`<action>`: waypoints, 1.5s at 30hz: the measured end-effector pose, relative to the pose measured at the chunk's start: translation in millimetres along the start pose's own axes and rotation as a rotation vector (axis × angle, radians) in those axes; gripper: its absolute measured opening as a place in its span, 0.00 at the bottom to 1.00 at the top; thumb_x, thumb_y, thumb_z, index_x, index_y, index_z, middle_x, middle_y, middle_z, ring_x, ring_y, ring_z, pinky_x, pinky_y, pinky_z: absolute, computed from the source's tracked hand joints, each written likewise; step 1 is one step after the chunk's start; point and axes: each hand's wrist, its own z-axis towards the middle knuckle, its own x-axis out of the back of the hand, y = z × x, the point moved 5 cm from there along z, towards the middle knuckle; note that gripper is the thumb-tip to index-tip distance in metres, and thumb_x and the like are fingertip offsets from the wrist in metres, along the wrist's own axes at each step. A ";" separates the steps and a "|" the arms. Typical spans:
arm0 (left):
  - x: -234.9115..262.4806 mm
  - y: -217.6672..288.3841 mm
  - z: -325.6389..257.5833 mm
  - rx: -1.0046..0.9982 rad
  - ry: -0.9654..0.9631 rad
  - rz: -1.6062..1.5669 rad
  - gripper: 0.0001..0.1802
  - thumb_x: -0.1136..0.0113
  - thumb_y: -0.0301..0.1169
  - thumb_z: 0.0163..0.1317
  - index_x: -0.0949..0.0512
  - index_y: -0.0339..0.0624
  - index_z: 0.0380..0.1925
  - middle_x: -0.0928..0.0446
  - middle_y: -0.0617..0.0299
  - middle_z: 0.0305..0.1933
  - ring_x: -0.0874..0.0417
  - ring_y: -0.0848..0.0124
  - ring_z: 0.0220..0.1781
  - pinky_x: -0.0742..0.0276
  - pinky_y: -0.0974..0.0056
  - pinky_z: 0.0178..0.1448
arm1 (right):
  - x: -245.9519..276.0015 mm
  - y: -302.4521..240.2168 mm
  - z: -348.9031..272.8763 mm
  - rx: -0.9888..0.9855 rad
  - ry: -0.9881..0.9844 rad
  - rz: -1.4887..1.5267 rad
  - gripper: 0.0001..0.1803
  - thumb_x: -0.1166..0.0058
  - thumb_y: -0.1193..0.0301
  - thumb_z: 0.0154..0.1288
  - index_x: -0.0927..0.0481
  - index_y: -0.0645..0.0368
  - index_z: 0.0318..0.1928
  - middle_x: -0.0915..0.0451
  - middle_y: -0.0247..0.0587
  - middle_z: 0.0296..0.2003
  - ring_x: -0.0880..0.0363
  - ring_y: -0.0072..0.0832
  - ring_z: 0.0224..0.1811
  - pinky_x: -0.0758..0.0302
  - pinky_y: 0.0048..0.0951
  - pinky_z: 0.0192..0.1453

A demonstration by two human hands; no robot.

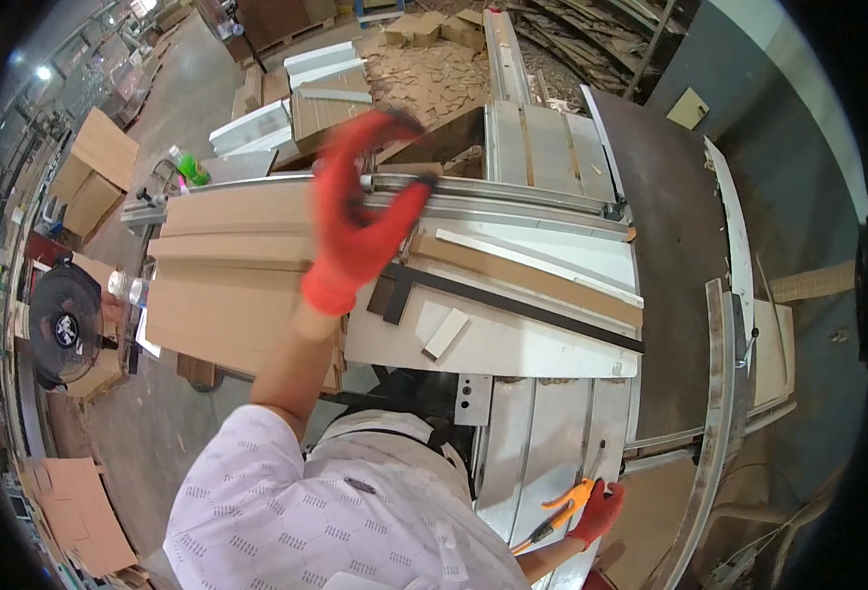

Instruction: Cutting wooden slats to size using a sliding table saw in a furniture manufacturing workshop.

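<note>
My left hand point(360, 211), in a red glove with dark fingertips, is raised above the work table. Its thumb and fingers are spread apart with nothing between them, slightly smeared by motion. Low on the right, my red-gloved right hand point(601, 509) grips an orange air blow gun point(574, 499). Below and right of my left hand lies a white board point(375, 344). On it rest a black L-shaped square point(513, 310), a brown strip point(542, 280), a thin white strip point(552, 270) and a short white block point(445, 333).
Brown cardboard point(228, 305) lies left of the board. A metal fence rail point(513, 202) crosses behind. Grooved metal table point(537, 433) extends by my right hand, with a dark panel point(670, 256) beyond. A black fan point(65, 324) and green bottle point(189, 166) stand left.
</note>
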 end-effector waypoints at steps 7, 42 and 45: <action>-70.5 -185.5 -176.1 0.284 -1.027 0.823 0.50 0.25 0.37 0.45 0.37 0.45 0.71 0.21 0.53 0.58 0.29 0.49 0.70 0.50 0.34 0.76 | -44.7 -136.3 18.7 0.316 -0.177 0.477 0.14 0.39 0.67 0.66 0.21 0.62 0.47 0.20 0.39 0.34 0.20 0.29 0.37 0.24 0.31 0.43; -82.1 -54.5 -288.4 0.838 -0.965 0.708 0.26 0.30 0.48 0.55 0.26 0.41 0.43 0.23 0.51 0.46 0.19 0.52 0.50 0.21 0.53 0.51 | 6.2 -142.1 61.6 -0.136 -0.006 1.571 0.21 0.46 0.56 0.71 0.21 0.59 0.53 0.21 0.37 0.38 0.23 0.28 0.42 0.28 0.29 0.44; -87.5 -59.3 -301.6 0.782 -0.973 0.747 0.23 0.31 0.47 0.56 0.25 0.40 0.38 0.21 0.52 0.44 0.18 0.53 0.49 0.21 0.53 0.48 | 37.7 -104.1 47.7 -0.032 0.138 1.419 0.25 0.49 0.58 0.73 0.25 0.61 0.63 0.23 0.40 0.50 0.23 0.28 0.48 0.27 0.31 0.50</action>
